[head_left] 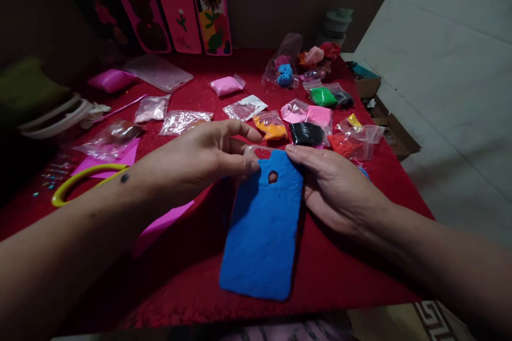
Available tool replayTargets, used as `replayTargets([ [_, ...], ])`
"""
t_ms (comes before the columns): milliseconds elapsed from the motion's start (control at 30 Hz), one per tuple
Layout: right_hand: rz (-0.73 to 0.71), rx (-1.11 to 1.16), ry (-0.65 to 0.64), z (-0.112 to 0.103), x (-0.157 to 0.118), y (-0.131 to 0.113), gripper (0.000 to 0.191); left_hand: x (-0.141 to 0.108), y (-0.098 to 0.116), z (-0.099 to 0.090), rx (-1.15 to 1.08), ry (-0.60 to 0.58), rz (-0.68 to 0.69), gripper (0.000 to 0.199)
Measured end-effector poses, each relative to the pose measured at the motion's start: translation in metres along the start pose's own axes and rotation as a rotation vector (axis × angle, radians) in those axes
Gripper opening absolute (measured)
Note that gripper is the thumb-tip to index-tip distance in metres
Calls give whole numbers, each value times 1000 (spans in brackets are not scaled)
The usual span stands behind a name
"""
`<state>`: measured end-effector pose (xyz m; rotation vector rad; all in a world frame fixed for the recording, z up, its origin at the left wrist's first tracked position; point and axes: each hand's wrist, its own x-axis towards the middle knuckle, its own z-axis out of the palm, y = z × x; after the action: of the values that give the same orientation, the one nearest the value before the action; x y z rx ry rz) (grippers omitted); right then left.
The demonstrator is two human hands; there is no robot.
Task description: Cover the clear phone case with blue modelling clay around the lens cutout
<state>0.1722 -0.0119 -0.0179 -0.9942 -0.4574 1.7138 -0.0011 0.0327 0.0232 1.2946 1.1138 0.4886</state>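
A phone case spread with blue clay is held above the red cloth, its near end tilted toward me. A round hole shows through the clay near its top, and the clear upper left corner is bare of blue. My left hand pinches that corner between thumb and fingers. My right hand grips the upper right edge, thumb on top and the other fingers hidden beneath. Just past the case lie a bag of orange clay and a packet of black clay.
Three decorated phone cases lean on the back wall. A clear case lies before them. Bags of clay, among them green clay, cover the far table. Yellow-handled scissors rest at left on pink paper. Cardboard boxes stand right of the table.
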Motion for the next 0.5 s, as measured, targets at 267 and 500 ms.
replayTargets([
  [267, -39, -26, 53, 0, 2, -3, 11, 0, -1, 2, -46, -11, -28, 24],
  [500, -69, -22, 69, 0, 3, -2, 8, 5, -11, 8, -264, -14, 27, 22],
])
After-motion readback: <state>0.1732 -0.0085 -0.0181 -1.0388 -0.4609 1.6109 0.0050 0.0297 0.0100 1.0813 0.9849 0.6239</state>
